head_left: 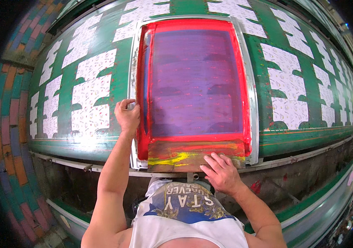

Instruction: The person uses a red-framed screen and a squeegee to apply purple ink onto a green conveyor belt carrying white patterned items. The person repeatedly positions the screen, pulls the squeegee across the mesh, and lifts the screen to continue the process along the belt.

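Seen from above at a long green printing table [122, 70]: 2 bare hands on 1 screen-printing frame [193, 25], laid flat at the centre of the picture, red-edged around a purple mesh [197, 82]. Left hand [127, 115], left of centre, clenched on the frame's metal left edge. Right hand [222, 173], lower centre, spread flat with fingers released, pressing on the paint-smeared wooden squeegee [184, 159] resting along the frame's near edge. Rows of white patterned fabric pieces [89, 103] laid out left and right of the frame, running to the upper corners. Multicoloured brick floor [7, 136] curving down the far left; white sleeveless shirt with a blue print [189, 215] at the bottom edge.

Likely risks from here: frame sliding off register under uneven pressure, only 1 side being gripped; wet red ink along the borders smearing onto neighbouring white pieces if the frame tilts or drags; squeegee slipping under an open palm, streaking the mesh. Ink on the fingers: cannot tell.
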